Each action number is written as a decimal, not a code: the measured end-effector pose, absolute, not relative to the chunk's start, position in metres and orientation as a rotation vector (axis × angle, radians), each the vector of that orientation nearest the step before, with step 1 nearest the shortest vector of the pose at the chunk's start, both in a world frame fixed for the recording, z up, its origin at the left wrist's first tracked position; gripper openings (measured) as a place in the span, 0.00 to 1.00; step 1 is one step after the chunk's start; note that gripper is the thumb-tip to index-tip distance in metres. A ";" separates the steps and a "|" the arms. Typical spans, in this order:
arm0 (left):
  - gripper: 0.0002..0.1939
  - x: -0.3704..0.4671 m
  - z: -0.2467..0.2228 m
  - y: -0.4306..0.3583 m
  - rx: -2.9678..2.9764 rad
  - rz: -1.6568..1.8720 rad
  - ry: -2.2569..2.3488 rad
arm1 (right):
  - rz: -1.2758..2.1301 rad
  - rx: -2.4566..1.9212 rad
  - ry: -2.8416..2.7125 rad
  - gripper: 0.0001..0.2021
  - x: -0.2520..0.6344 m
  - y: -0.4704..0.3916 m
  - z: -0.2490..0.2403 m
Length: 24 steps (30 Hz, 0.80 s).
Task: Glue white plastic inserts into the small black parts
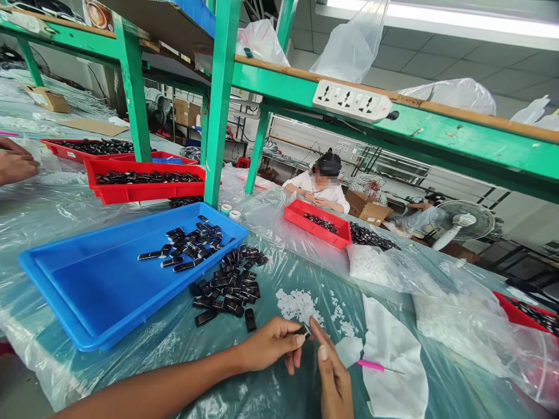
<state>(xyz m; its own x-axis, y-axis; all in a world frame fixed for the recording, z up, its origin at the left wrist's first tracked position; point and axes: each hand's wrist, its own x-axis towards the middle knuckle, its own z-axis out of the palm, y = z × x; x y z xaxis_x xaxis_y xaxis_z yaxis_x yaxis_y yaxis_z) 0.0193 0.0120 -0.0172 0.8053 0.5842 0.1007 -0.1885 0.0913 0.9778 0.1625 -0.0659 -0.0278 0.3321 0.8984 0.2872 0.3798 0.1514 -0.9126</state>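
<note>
My left hand is closed, pinching a small black rectangular piece between thumb and fingers. Beside it is my right hand, index finger and thumb stretched out and apart; its index fingertip is at the end of that piece, though I cannot tell whether it touches. Just beyond both hands lies a heap of small white bits. To the left, a loose pile of similar black pieces rests on the plastic-covered table, against a blue tray holding more of them at its far end.
Right of my hands, a pink-handled thin tool lies on a white cloth. Clear bags of white bits stand further right. Red trays and a green shelf post are behind. A co-worker sits opposite; another person's hand shows at far left.
</note>
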 end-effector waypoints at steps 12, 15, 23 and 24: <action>0.29 0.019 -0.023 0.018 1.381 0.655 0.439 | 0.337 -1.726 -1.100 0.20 0.199 -0.052 -0.053; 0.27 0.018 -0.019 0.017 1.392 0.629 0.450 | 0.263 -1.762 -1.186 0.20 0.208 -0.051 -0.055; 0.28 0.019 -0.023 0.015 1.399 0.606 0.453 | 0.024 -1.851 -1.564 0.17 0.228 -0.043 -0.058; 0.28 0.019 -0.023 0.014 1.397 0.604 0.449 | 0.006 -1.862 -1.588 0.18 0.229 -0.042 -0.060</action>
<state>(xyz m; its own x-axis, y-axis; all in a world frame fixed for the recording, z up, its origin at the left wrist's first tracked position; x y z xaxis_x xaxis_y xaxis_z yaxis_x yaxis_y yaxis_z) 0.0193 0.0142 -0.0235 0.7712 0.6340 0.0576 -0.1275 0.0652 0.9897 0.2294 -0.0418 -0.0597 0.2552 0.8748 0.4119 0.8717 -0.0239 -0.4894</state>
